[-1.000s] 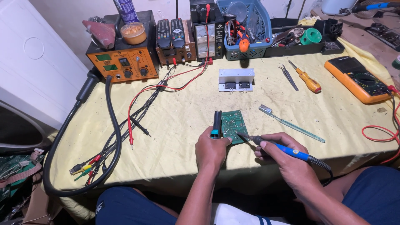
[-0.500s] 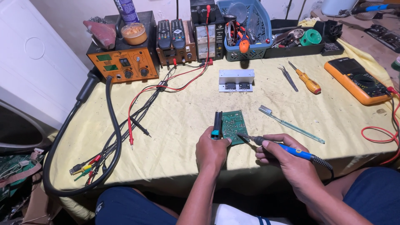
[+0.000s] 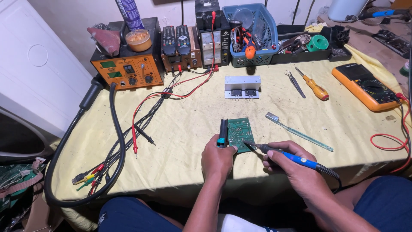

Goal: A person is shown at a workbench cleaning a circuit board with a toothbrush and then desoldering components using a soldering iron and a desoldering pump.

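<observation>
While left hand [image 3: 218, 160] pins board [image 3: 239, 134] from near-left edge, right hand [image 3: 288, 165] grips iron [image 3: 286, 156], tip lying leftward, touching board's near-right edge.

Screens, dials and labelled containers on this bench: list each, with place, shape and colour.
Orange station, far left: two small green displays, black knobs.
Meter panel, back centre: pale rectangular dial.
Orange multimeter, far right: flat, dark grey screen.
Spray can, behind the station: blue-and-white cylinder.
</observation>
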